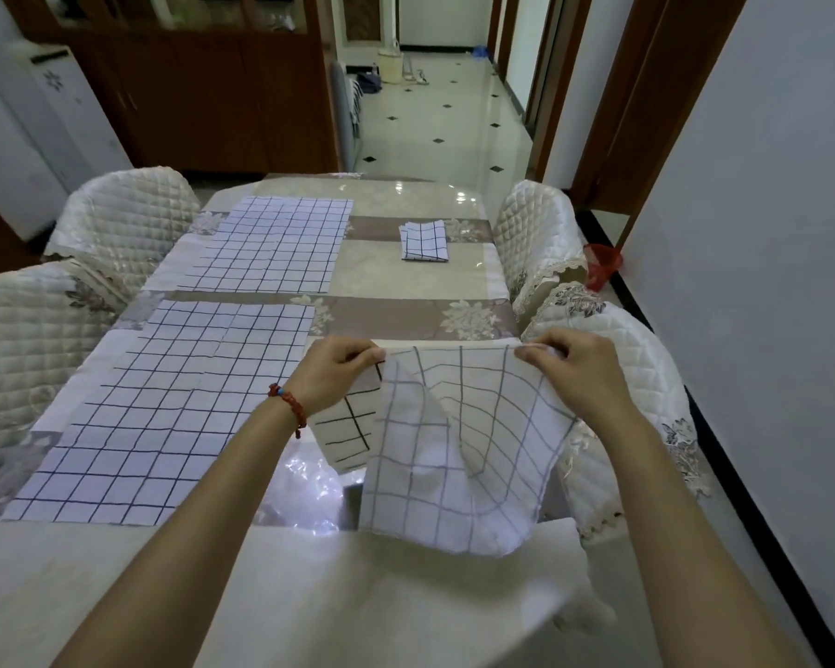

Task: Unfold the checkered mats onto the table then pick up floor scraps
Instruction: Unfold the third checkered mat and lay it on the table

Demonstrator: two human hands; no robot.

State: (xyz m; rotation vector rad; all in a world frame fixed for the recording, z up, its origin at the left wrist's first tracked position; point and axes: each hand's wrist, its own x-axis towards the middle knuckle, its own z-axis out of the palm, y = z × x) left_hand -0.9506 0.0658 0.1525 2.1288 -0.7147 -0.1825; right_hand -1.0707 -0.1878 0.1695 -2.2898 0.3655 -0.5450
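Observation:
A white checkered mat (459, 455) hangs partly unfolded above the near right part of the table (406, 277). My left hand (336, 373) pinches its top left corner and my right hand (570, 366) pinches its top right corner. Two mats lie spread flat on the left side: one near (165, 417), one farther back (271, 243). A still-folded mat (424, 241) rests at the far right of the table. No floor scraps are visible from here.
Quilted chairs flank the table: two on the left (121, 219), two on the right (536, 233). A red bag (601, 265) sits on the floor by the right wall. Beyond the table are a dark wooden cabinet (203, 89) and a tiled hallway (449, 118).

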